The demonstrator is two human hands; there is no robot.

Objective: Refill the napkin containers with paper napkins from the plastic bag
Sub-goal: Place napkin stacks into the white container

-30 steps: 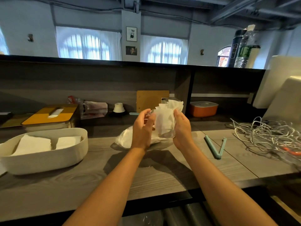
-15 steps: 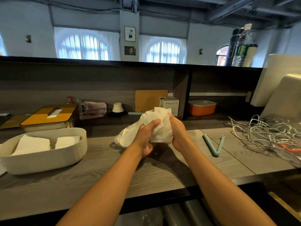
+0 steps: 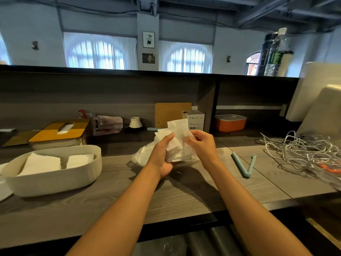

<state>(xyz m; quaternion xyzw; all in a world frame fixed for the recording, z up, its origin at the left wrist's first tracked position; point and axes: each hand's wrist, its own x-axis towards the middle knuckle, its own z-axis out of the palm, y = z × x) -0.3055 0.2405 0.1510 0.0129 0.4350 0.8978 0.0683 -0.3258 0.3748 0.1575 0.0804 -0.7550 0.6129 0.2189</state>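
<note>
A clear plastic bag (image 3: pixel 141 157) lies on the wooden counter in the middle. Above it my left hand (image 3: pixel 162 154) grips a stack of white paper napkins (image 3: pixel 177 141) from the left, fingers curled round its lower part. My right hand (image 3: pixel 201 145) pinches the same napkins from the right, and a few sheets stick up above both hands. At the left stands a white oval napkin container (image 3: pixel 55 180) with two piles of napkins (image 3: pixel 40 163) lying in it.
A teal bag clip (image 3: pixel 245 163) lies open to the right of my hands. A tangle of white cables (image 3: pixel 302 152) fills the right end. Behind are a yellow-lidded box (image 3: pixel 59 132), a small white carton (image 3: pixel 193 117) and an orange container (image 3: pixel 230 122).
The napkins were held up, then pressed down at the bag, and now they are lifted partly out of it with sheets fanned upward. My right hand has shifted to the right.
</note>
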